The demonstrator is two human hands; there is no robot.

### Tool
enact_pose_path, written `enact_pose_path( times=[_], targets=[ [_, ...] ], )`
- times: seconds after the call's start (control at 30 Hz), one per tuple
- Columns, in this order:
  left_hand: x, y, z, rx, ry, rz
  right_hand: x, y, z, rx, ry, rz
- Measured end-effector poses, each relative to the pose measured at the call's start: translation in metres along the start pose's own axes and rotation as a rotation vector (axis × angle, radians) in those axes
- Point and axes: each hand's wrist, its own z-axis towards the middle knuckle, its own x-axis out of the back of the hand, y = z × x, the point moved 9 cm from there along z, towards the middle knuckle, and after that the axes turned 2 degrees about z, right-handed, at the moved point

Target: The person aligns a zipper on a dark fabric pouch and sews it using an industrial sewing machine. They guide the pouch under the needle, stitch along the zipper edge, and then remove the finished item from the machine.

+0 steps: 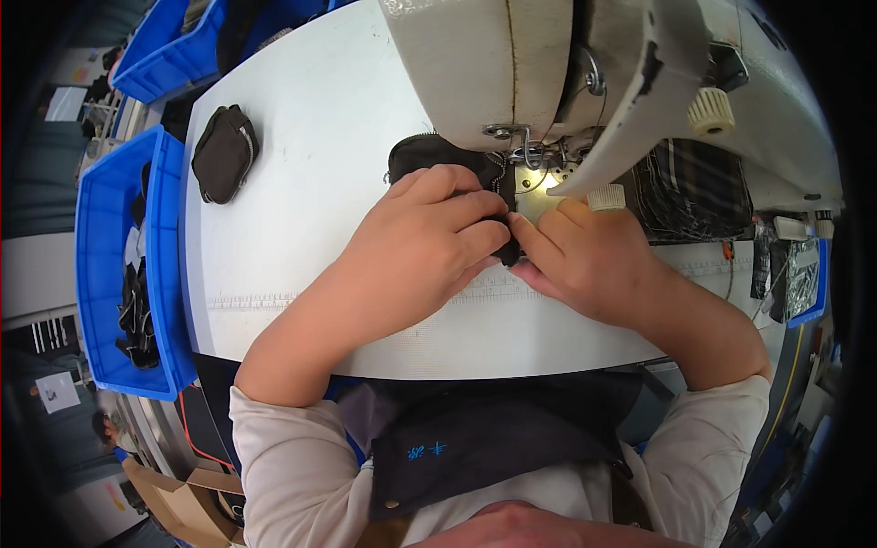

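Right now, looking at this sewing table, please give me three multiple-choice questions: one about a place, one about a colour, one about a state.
1. Where does the finished black pouch lie?
A. On the white table's left part
B. Inside a blue bin
C. Under the sewing machine

2. What colour are the bins left of the table?
A. Red
B. Blue
C. Grey

3. What are both hands doing?
A. Resting flat, apart
B. Lifting a bin
C. Pressing dark fabric at the needle area

Answers: 1 A, it lies alone on the tabletop. 2 B, their walls are bright blue. 3 C, the left hand and right hand meet on the fabric under the sewing machine.
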Motion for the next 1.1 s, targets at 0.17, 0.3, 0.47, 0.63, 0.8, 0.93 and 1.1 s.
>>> enact_pose_path(
  times=[0.17,0.3,0.47,0.63,0.8,0.93,1.1],
  targets=[
    [-0.005,-0.001,-0.001,-0.002,0.058,-0.096,0.001,-0.007,0.0,0.093,0.113,-0.092],
    [-0.015,0.001,-0.001,-0.023,0.043,-0.088,-0.01,-0.011,-0.006,0.173,0.056,-0.094],
    [-0.019,0.007,-0.001,-0.075,0.018,0.064,-0.015,-0.018,-0.01,0.2,-0.016,-0.138],
    [-0.02,0.011,-0.003,0.011,0.042,0.129,-0.016,-0.025,-0.011,0.209,0.004,-0.22],
    [-0.021,0.011,-0.006,-0.027,0.053,0.183,-0.013,-0.031,-0.01,0.216,-0.039,-0.204],
    [-0.023,0.009,-0.004,0.0,0.043,0.146,-0.013,-0.029,-0.009,0.202,-0.002,-0.207],
    [-0.022,0.003,-0.002,0.002,0.105,0.166,-0.015,-0.022,-0.006,0.178,-0.051,-0.235]
  ],
)
